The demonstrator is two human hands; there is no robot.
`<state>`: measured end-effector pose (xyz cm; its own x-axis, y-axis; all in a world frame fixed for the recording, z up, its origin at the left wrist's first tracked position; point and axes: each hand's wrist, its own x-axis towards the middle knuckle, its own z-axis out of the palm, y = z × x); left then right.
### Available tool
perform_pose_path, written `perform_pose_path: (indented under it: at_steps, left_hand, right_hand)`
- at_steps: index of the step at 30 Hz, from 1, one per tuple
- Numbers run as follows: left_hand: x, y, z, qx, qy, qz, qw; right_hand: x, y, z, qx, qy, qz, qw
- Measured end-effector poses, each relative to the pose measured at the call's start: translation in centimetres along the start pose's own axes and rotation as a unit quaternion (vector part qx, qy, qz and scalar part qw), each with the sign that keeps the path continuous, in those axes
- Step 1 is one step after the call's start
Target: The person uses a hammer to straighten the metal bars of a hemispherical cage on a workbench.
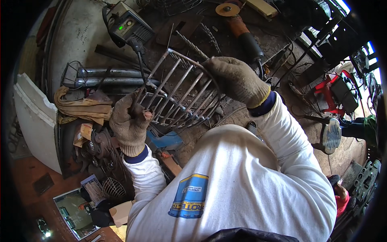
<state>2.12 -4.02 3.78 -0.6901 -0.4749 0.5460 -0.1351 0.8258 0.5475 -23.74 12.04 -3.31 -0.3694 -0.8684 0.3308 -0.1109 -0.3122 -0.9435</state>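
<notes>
A welded metal rod rack (pixel 181 90), with several parallel bars and visible weld spots at its joints, is held up tilted between my two hands. My left hand (pixel 130 124), in a brown knit glove with a worn thumb tip, grips its left end. At the upper right, my gloved right hand (pixel 238 78) is wrapped round the frame's other end; its fingertips are partly hidden. Beyond the rack sits a welding machine (pixel 128 25) with a lit green display. An angle grinder (pixel 242 34) with an orange disc lies at the far side.
Metal pipes (pixel 109 76) and folded tan leather gloves (pixel 82 105) lie on the left, near a curved white panel (pixel 36 117). A red stool (pixel 328 94) stands at right. Cables (pixel 288 62) trail over the dirty floor. Another person's sandalled foot (pixel 331 137) shows at right.
</notes>
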Motion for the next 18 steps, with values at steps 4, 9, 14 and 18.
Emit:
perform_pose_path:
  at_steps: [4, 9, 14, 18]
  left_hand:
    - [-0.2, 0.9, -0.5, 0.029, -0.01, 0.022, 0.999]
    - [0.1, 1.0, 0.2, -0.034, 0.025, -0.002, 0.999]
    - [-0.1, 1.0, 0.6, -0.076, 0.025, -0.032, 0.996]
    - [0.4, 1.2, 0.5, 0.019, 0.006, 0.027, 0.999]
  right_hand:
    - [-1.7, 2.8, 0.1, 0.331, 0.005, 0.153, 0.931]
    - [-2.7, 1.8, 0.5, 0.366, -0.026, 0.169, 0.915]
    - [-2.9, -0.1, 1.0, 0.394, -0.033, 0.181, 0.9]
    - [-2.8, 0.3, 0.9, 0.325, -0.003, 0.193, 0.926]
